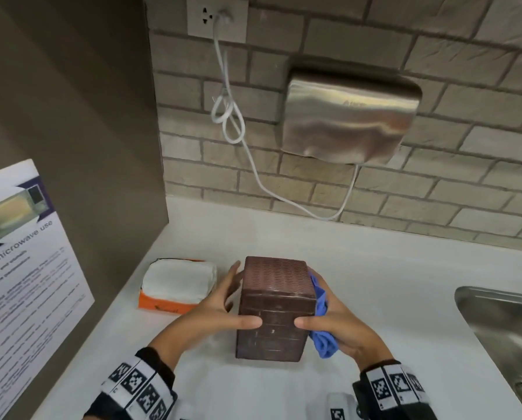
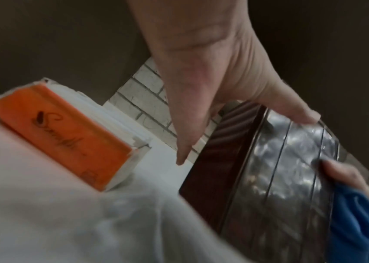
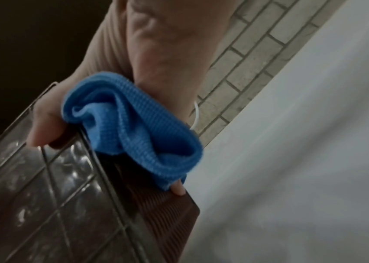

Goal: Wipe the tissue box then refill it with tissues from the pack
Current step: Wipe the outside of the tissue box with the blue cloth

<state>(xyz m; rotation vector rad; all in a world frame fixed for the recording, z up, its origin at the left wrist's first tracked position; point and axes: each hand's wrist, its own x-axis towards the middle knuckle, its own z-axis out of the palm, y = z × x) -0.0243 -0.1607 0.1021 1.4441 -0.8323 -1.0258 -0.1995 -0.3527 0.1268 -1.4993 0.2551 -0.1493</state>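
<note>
Count: one tissue box, one tissue pack, one blue cloth, two hands.

The box stands upright on the table, about midway along its near part, held between both hands. The left hand grips the box's left side, thumb laid across the near face, fingers along the far left edge. The right hand grips the right side, thumb on the near face, with the cloth bunched between palm and box wall; a fingertip shows below the cloth on the ribbed side.

The pack lies flat just left of the box, apart from it, near the table's left edge by a brown panel.

Surface and room: white, smooth table; grey brick-pattern wall behind. On the wall one socket, one white cable looped once, one brushed-metal dryer. One steel sink at the table's right edge. One printed microwave notice on the panel.

Materials: box is dark brown, cuboid, glossy, scored into rectangular panels on the near face, finely ribbed on top and sides. Pack is orange film, open on top, white tissues exposed. Cloth is a ribbed knit weave, soft folds.
</note>
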